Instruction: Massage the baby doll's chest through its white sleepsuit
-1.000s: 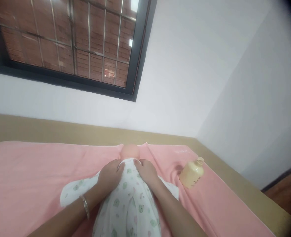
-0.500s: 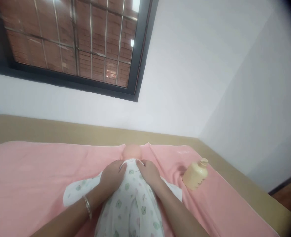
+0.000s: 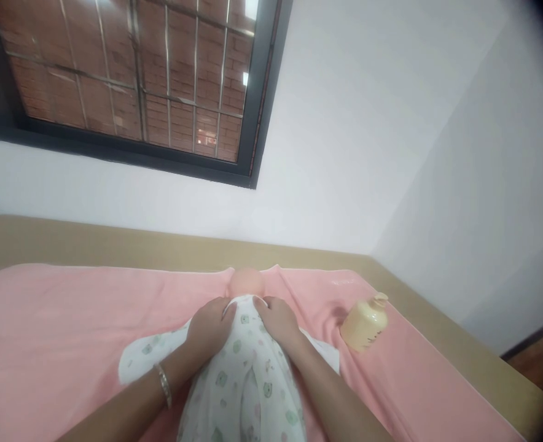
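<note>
A white baby garment (image 3: 241, 362) with small green prints lies at the front middle, its sleeves spread to both sides. Beyond its upper edge shows the smooth, round, skin-toned head of what looks like a doll (image 3: 247, 282); the rest of the body is hidden by the cloth. My left hand (image 3: 212, 325), with a bracelet on the wrist, holds the garment's upper edge, thumb on top and fingers partly out of sight. Opposite it, my right hand (image 3: 278, 320) grips the same edge the same way. A cream pump bottle (image 3: 364, 325) stands tilted in view, to the right of my right hand.
A pink cloth (image 3: 69, 325) covers most of the tan surface (image 3: 115, 236), with folds around the bottle. Behind rises a white wall (image 3: 336, 123) with a dark-framed barred window (image 3: 248, 172) at upper left. A second wall meets it at the right.
</note>
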Available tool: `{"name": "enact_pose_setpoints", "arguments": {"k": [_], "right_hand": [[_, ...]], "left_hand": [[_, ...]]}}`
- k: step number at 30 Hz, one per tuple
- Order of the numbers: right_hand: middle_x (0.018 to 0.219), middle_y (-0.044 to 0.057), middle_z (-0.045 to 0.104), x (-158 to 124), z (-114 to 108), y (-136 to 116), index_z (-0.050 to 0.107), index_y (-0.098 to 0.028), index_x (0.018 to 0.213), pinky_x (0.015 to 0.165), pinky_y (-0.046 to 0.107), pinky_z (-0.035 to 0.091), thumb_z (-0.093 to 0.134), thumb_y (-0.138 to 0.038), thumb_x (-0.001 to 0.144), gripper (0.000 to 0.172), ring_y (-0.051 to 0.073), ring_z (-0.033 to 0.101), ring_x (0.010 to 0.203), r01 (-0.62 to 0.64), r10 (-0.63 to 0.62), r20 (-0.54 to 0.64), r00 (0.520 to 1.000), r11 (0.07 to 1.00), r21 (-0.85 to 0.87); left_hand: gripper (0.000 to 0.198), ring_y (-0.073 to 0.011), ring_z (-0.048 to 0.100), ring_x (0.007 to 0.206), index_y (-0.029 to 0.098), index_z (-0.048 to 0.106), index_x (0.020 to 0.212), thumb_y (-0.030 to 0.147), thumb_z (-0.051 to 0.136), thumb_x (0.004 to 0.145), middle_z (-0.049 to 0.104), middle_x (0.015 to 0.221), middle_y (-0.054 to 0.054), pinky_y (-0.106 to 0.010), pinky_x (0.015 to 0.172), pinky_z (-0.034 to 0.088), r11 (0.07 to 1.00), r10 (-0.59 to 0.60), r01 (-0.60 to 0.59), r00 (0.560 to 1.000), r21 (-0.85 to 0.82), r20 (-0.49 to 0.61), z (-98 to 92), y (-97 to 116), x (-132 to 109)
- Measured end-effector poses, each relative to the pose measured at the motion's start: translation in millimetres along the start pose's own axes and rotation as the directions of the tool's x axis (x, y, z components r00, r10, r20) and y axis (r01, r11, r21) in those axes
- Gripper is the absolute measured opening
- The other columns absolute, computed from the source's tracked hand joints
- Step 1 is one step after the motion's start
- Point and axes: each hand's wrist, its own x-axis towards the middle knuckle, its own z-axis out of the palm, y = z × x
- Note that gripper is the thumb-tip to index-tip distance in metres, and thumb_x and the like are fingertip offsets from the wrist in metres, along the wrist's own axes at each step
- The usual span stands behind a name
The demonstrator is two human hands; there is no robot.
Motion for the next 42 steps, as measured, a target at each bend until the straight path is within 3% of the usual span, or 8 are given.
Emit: {"name": "enact_pose_setpoints", "arguments": {"k": [9, 16, 19, 23, 29, 31, 36, 42], "right_hand": [[0.082, 0.01, 0.066, -6, -11, -10, 0.064, -0.017, 0.084, 0.059, 0.027, 0.035, 0.016, -0.054, 0.093, 0.062, 0.021, 0.059, 0.073, 0.002, 0.002, 0.048, 0.999, 0.997, -0.075], [0.094, 0.018, 0.064, -44, -22, -53, 0.063, -0.01, 0.098, 0.08, 0.039, 0.036, 0.028, -0.035, 0.093, 0.043, 0.029, 0.056, 0.091, 0.215, -0.215, 0.045, 0.975, 0.894, -0.394], [0.092, 0.02, 0.066, -32, -23, -45, 0.065, -0.009, 0.095, 0.084, 0.041, 0.035, 0.02, -0.042, 0.095, 0.056, 0.029, 0.059, 0.09, 0.117, -0.107, 0.048, 0.993, 0.935, -0.335], [0.096, 0.021, 0.067, -15, -27, -30, 0.067, -0.009, 0.094, 0.079, 0.039, 0.039, 0.012, -0.055, 0.093, 0.071, 0.028, 0.062, 0.088, -0.017, 0.045, 0.173, 0.984, 0.987, -0.157], [0.095, 0.018, 0.067, -42, -23, -47, 0.065, -0.013, 0.093, 0.097, 0.045, 0.026, 0.027, -0.042, 0.094, 0.048, 0.028, 0.059, 0.095, 0.216, -0.219, 0.028, 0.975, 0.921, -0.324], [0.096, 0.018, 0.066, -38, -21, -45, 0.065, -0.012, 0.095, 0.092, 0.044, 0.031, 0.023, -0.043, 0.094, 0.052, 0.029, 0.06, 0.094, 0.194, -0.191, 0.039, 0.981, 0.932, -0.308], [0.098, 0.021, 0.066, -13, -24, -25, 0.067, -0.01, 0.096, 0.074, 0.037, 0.041, 0.009, -0.047, 0.095, 0.069, 0.029, 0.063, 0.09, -0.013, 0.039, 0.181, 0.983, 0.99, -0.142], [0.091, 0.017, 0.066, -39, -23, -43, 0.063, -0.015, 0.097, 0.079, 0.038, 0.038, 0.021, -0.043, 0.094, 0.051, 0.028, 0.06, 0.089, 0.177, -0.17, 0.049, 0.984, 0.939, -0.296]], "left_hand": [[0.041, -0.0197, 0.056, 0.081, 0.02, 0.061, 0.084, 0.041, 0.027, 0.09, 0.064, 0.087, -0.005, -0.03, 0.072, 0.038, 1.0, -0.013, 0.013, 1.0, 0.007, -0.002, -0.7, 1, 0], [0.044, -0.0184, 0.056, 0.071, 0.019, 0.061, 0.076, 0.04, 0.025, 0.091, 0.065, 0.08, -0.006, -0.029, 0.064, 0.036, 0.992, -0.033, 0.029, 0.999, 0.121, 0.026, 0.3, 1, -1], [0.045, -0.0195, 0.056, 0.074, 0.018, 0.06, 0.075, 0.037, 0.024, 0.092, 0.064, 0.08, -0.008, -0.031, 0.068, 0.036, 0.973, 0.094, -0.082, 0.994, 0.216, -0.045, 3.0, 2, -4], [0.043, -0.0218, 0.055, 0.08, 0.018, 0.061, 0.075, 0.033, 0.025, 0.092, 0.064, 0.079, -0.009, -0.035, 0.077, 0.036, 0.919, 0.308, -0.269, 0.947, 0.287, -0.096, 6.8, 1, -7], [0.045, -0.0199, 0.057, 0.072, 0.019, 0.061, 0.076, 0.042, 0.025, 0.092, 0.065, 0.079, -0.007, -0.03, 0.065, 0.037, 0.993, -0.002, 0.002, 1.0, 0.115, 0.006, 4.8, -6, -1], [0.046, -0.0198, 0.056, 0.071, 0.019, 0.061, 0.074, 0.041, 0.024, 0.092, 0.064, 0.077, -0.006, -0.031, 0.065, 0.037, 0.994, 0.025, -0.025, 1.0, 0.107, 0.006, 4.9, -6, -2], [0.041, -0.0214, 0.054, 0.084, 0.019, 0.063, 0.081, 0.034, 0.026, 0.092, 0.065, 0.085, -0.008, -0.034, 0.079, 0.037, 0.949, 0.289, -0.272, 0.953, 0.162, -0.095, 7.4, 0, -6], [0.045, -0.0194, 0.056, 0.073, 0.019, 0.062, 0.078, 0.04, 0.025, 0.092, 0.064, 0.08, -0.006, -0.031, 0.068, 0.039, 0.998, 0.018, -0.019, 1.0, 0.063, 0.016, 3.0, -3, -3]]}}
